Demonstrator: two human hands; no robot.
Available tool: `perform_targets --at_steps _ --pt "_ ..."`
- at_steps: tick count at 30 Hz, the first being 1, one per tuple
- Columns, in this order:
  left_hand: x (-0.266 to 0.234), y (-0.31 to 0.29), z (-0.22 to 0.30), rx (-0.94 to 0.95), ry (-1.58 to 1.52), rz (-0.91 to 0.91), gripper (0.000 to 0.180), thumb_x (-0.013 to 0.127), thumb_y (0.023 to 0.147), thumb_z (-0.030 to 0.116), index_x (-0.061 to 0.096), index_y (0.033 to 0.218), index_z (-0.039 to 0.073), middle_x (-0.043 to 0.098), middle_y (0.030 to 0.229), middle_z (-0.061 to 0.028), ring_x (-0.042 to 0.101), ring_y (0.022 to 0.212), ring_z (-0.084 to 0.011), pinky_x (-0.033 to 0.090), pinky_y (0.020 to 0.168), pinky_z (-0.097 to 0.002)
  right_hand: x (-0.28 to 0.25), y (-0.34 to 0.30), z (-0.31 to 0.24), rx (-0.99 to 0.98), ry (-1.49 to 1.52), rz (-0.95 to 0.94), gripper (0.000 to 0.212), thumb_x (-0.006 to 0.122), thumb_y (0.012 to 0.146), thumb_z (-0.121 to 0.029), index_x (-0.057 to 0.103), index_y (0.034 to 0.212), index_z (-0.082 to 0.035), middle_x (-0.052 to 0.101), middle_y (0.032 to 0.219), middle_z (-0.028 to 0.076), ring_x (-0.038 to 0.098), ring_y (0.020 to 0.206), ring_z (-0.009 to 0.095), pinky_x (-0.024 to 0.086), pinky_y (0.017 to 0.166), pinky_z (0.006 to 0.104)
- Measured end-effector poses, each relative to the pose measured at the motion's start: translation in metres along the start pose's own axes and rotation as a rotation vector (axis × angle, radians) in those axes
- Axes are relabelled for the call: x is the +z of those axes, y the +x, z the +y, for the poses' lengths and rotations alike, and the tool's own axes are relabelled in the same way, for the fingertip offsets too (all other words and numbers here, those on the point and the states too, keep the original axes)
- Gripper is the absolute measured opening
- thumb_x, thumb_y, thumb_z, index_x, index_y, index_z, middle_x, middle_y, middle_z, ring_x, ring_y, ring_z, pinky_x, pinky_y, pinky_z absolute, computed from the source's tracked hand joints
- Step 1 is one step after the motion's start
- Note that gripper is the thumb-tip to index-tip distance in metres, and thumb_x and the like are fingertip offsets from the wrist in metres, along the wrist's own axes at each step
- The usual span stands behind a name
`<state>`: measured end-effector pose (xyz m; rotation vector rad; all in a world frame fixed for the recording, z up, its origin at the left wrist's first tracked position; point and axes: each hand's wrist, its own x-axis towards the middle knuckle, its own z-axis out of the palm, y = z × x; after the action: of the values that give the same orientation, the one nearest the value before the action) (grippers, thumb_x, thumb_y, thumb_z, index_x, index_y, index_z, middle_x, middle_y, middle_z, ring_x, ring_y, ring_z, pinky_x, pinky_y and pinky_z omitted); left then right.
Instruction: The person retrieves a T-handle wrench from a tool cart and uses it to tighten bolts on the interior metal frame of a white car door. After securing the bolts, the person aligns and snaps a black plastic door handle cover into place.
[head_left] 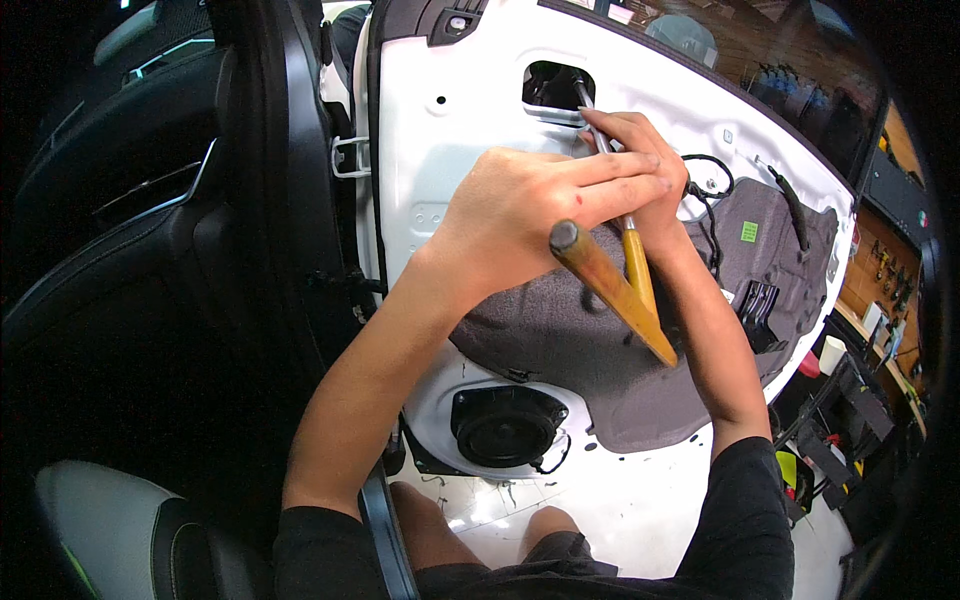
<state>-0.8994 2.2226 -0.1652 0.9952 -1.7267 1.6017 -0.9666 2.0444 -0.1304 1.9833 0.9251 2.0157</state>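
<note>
A long metal rod [601, 132] with a yellow, wood-like angled handle [618, 298] reaches into the oval opening [540, 84] in the upper part of a white car door panel [470, 70]. My right hand [655, 190] is closed round the shaft below the opening, fingertips against the metal. Across it lies my left hand [525, 205], its index and middle fingers stretched over the shaft and the right hand. Its thumb is hidden. The handle sticks out below both hands, toward me. Inside the opening the rod's tip is lost in the dark.
Grey felt insulation [640, 390] covers the door's middle, with black cables [712, 225] at its upper right. A black round speaker [505, 430] sits low in the door. On the left is a black car seat [130, 230]. Workshop shelving [850, 400] stands at right.
</note>
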Motion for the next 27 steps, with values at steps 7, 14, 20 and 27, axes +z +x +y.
perform_targets --at_steps 7,14,20,27 --pt "0.002 0.006 -0.009 0.050 -0.002 0.165 0.018 0.074 0.082 0.006 0.076 0.098 0.013 0.077 0.107 -0.0047 0.076 0.079 -0.0195 0.059 0.065 -0.0289 -0.001 0.002 -0.001 -0.005 -0.063 -0.008 0.035 0.073 0.084 -0.016 0.074 0.118 -0.007 0.068 0.095 0.012 0.070 0.078 0.027 0.056 0.065 0.0342" --pt "0.008 0.002 0.003 0.017 0.020 0.081 0.020 0.079 0.075 0.013 0.073 0.094 0.012 0.073 0.102 -0.0003 0.071 0.068 -0.0193 0.054 0.058 -0.0310 0.009 -0.001 0.004 0.054 -0.088 -0.010 0.033 0.076 0.083 -0.018 0.078 0.115 -0.009 0.067 0.092 0.009 0.069 0.077 0.023 0.055 0.066 0.0326" --pt "0.008 -0.008 -0.006 0.108 -0.024 0.086 0.021 0.075 0.079 0.012 0.076 0.100 0.016 0.077 0.113 0.0008 0.073 0.070 -0.0172 0.057 0.061 -0.0269 0.001 0.004 0.004 0.031 -0.091 -0.063 0.034 0.081 0.083 -0.006 0.077 0.116 -0.012 0.065 0.091 0.008 0.067 0.076 0.021 0.054 0.065 0.0319" --pt "0.007 0.009 0.002 0.030 0.079 0.220 0.010 0.074 0.079 0.011 0.074 0.089 0.013 0.072 0.089 -0.0004 0.070 0.065 -0.0174 0.053 0.055 -0.0292 0.006 0.002 0.004 0.042 -0.101 0.023 0.031 0.077 0.082 -0.010 0.075 0.112 -0.006 0.068 0.096 0.011 0.069 0.081 0.025 0.055 0.069 0.0336"
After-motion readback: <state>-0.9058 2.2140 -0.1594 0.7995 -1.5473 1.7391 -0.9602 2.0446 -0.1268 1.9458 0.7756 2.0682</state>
